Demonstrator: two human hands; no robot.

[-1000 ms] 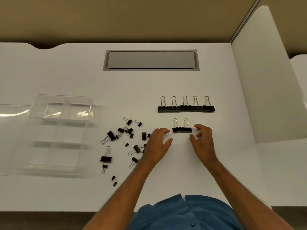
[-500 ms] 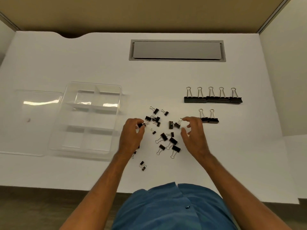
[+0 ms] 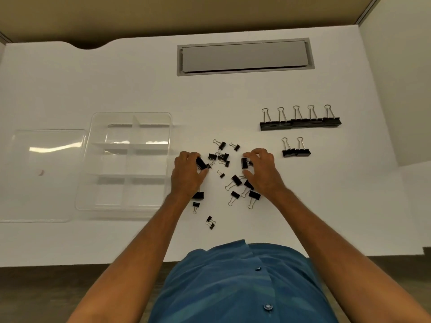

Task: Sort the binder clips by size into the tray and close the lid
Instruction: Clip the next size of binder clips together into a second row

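Note:
A loose heap of black binder clips [image 3: 233, 180] of mixed sizes lies on the white desk in front of me. My left hand [image 3: 187, 174] pinches a medium clip [image 3: 201, 162] at the heap's left edge. My right hand [image 3: 262, 170] pinches another medium clip [image 3: 244, 162] at its right side. A clear tray [image 3: 128, 162] with several empty compartments sits to the left, its clear lid [image 3: 44, 176] hinged open flat beside it. A row of several large clips [image 3: 300, 122] stands at the back right, with two medium clips [image 3: 296, 152] lined up below it.
A grey cable hatch [image 3: 245, 57] is set into the desk at the back. A white partition [image 3: 396, 89] rises along the right. The desk's front edge [image 3: 93, 264] runs just before my blue shirt.
Both hands moved left from the two lined-up medium clips to the loose heap, and each has closed its fingers on a clip. The camera view shifted left.

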